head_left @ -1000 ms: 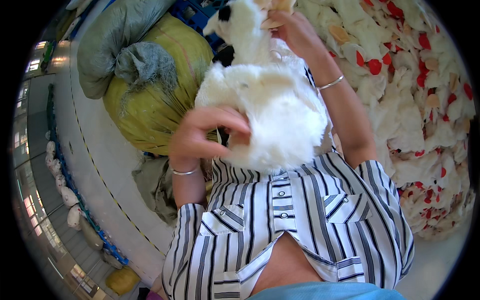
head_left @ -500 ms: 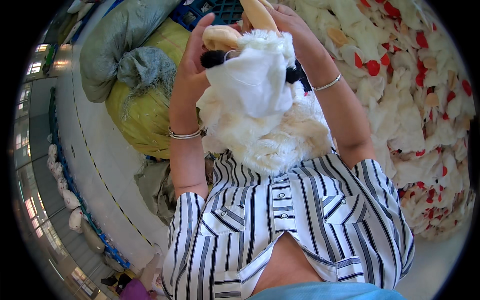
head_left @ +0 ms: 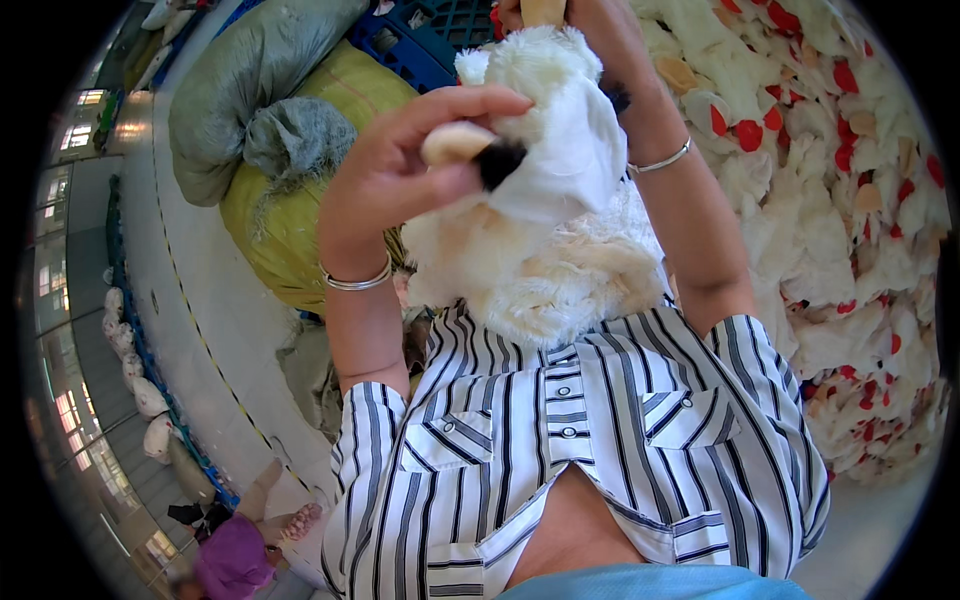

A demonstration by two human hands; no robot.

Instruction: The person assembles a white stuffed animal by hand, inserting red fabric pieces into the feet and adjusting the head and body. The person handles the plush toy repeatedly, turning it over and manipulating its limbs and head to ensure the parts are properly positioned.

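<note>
In front of my chest is a white furry plush toy piece (head_left: 560,130), with a smooth white cloth face. A tan ear-like flap (head_left: 455,145) and a black furry tuft (head_left: 498,162) stick out at its left side, blurred by motion. My left hand (head_left: 385,165) curls around that flap, thumb below and index fingertip against the white fur. My right hand (head_left: 610,45) grips the piece's far end beside another tan part (head_left: 543,12); its fingers are partly hidden. More cream-white plush fabric (head_left: 560,280) lies against my striped shirt below.
A large heap of white plush pieces with red and tan patches (head_left: 800,230) fills the right. At the left stand a grey-green sack (head_left: 250,80) and a yellow-green sack (head_left: 265,240). A blue plastic crate (head_left: 410,45) is at the top. A person in purple (head_left: 235,560) is at lower left.
The plush piece has turned and shifted right. My left hand has moved from its upper left edge down to the flap and black tuft. My right hand has moved slightly up and right.
</note>
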